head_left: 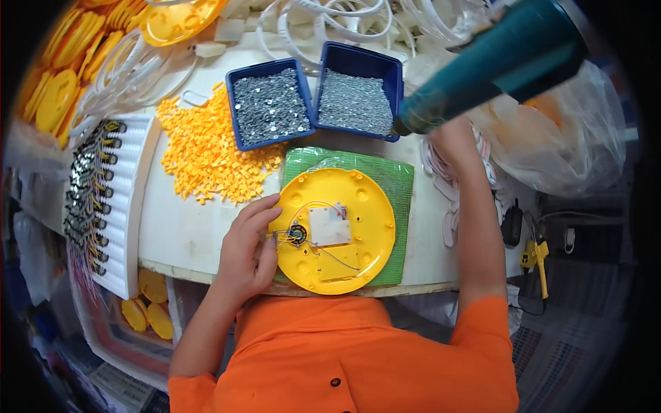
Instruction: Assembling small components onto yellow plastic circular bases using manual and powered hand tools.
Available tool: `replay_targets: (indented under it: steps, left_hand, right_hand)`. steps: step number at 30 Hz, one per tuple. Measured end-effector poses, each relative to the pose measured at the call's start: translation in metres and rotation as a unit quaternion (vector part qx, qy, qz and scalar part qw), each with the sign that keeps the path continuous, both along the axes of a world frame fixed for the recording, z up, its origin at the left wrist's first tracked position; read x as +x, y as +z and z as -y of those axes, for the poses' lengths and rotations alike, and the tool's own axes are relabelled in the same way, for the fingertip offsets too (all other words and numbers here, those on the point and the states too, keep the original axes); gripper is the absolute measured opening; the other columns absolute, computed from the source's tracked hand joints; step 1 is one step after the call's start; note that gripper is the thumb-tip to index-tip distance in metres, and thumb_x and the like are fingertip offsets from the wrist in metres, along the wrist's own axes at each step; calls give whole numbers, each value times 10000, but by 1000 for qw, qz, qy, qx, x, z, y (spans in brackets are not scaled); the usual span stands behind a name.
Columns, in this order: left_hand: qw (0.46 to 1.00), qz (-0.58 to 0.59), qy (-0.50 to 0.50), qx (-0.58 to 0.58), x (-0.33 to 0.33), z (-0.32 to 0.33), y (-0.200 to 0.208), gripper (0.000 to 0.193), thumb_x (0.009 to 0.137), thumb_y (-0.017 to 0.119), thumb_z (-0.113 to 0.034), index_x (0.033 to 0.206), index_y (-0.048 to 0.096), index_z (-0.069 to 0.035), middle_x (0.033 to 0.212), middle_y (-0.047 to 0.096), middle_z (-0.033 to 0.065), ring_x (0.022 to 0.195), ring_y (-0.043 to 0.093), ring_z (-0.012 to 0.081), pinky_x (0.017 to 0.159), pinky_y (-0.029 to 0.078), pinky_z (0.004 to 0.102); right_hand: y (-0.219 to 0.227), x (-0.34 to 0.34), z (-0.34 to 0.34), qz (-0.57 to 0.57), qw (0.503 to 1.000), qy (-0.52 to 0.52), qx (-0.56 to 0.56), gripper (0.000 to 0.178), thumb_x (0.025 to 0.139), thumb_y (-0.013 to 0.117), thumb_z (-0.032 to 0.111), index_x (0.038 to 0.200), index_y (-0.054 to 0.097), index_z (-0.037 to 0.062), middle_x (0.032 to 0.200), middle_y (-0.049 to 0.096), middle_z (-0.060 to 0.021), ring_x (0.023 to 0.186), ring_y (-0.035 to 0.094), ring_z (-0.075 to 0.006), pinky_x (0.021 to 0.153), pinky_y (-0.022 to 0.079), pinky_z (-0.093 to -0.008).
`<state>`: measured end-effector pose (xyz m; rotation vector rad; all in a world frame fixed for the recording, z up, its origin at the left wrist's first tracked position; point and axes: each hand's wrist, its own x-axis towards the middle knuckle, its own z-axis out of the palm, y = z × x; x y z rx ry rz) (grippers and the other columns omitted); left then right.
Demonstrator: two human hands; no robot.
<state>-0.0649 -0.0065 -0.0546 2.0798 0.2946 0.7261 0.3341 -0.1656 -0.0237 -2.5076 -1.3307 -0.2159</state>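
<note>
A round yellow plastic housing [375,237] lies open-side up on a green mat [401,227] in front of me. Inside it are a white box-shaped module [330,227], a small dark round part [296,235] with thin wires, and a yellow rectangular section [338,263]. My left hand [248,248] grips the housing's left rim, thumb near the wires. At the right, my right hand [453,143] reaches beside a pile of white oval plastic parts [451,199]. A teal cylindrical tool [492,65], close to the camera, covers part of that hand, and its fingers are hidden.
Two blue bins [233,103] of small metal pieces stand behind the mat. Small yellow pieces [210,155] are heaped left of them. A white ridged tray [131,199] holds wired parts. White rings [344,17], yellow discs [58,96] and a clear plastic bag [571,138] surround the table.
</note>
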Motion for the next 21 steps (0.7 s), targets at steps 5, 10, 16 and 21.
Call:
replay_targets:
  steps: [5,10,16,21]
  left_hand:
    - [1000,-14,-18,4,-3,-3,0,451,848,575,66,1291,571,-15,1378,605,236,1218,623,404,1031,505,439]
    - [1000,-12,-9,-5,-4,-3,-2,458,834,574,69,1286,572,-6,1356,619,238,1210,626,402,1031,508,438]
    - [1000,0,-15,-10,0,-3,-2,458,834,573,73,1286,571,0,1347,619,245,1208,629,403,1025,512,439]
    - [1000,-4,-13,-13,-1,-5,0,455,841,576,72,1289,569,0,1344,619,241,1202,633,402,1021,515,438]
  right_hand:
    - [-11,5,18,-3,999,-39,-18,214,923,701,169,1110,708,66,1013,697,-165,950,652,-299,889,489,-414]
    - [-14,-6,11,-15,1000,23,12,283,928,712,195,1167,714,44,1107,707,-157,1015,659,-337,937,493,-395]
    - [-40,27,14,64,998,9,-6,245,932,702,209,1089,746,26,1079,715,-175,1025,680,-349,915,525,-435]
    - [-15,-8,1,-14,999,-27,-26,225,920,707,171,1088,726,22,1049,718,-173,995,687,-324,881,525,-414]
